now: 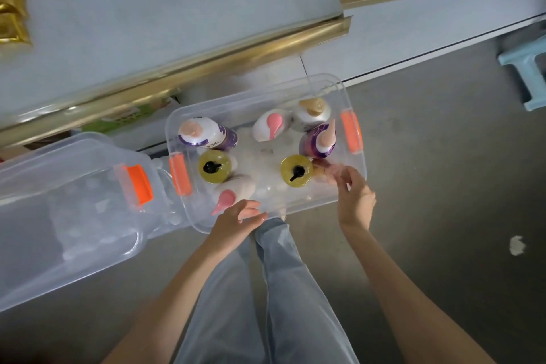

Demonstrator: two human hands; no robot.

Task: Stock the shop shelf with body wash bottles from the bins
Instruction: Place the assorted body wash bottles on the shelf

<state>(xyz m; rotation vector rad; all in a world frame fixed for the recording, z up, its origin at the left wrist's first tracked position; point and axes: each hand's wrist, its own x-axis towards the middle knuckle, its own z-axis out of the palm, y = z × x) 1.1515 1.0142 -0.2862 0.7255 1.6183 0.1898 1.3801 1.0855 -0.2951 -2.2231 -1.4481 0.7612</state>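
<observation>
A clear plastic bin (325, 80) with orange handles stands on the floor below the shelf (177, 9). Several pump bottles stand in it: a white and purple one (204, 133), two yellow ones with black pumps (214, 167) (296, 171), and a white one with a pink pump (270, 125). Another pink-pump bottle (230, 195) leans at the near wall. My left hand (239, 213) rests with relaxed fingers on the bin's near rim beside that bottle. My right hand (354, 195) curls its fingers over the rim at the near right corner.
A second clear bin (74, 216) with an orange handle lies to the left, touching the first. The shelf's gold edge strip (206, 59) runs above both. A pale blue stool (529, 68) stands far right, and a white scrap (517, 245) lies on the grey floor.
</observation>
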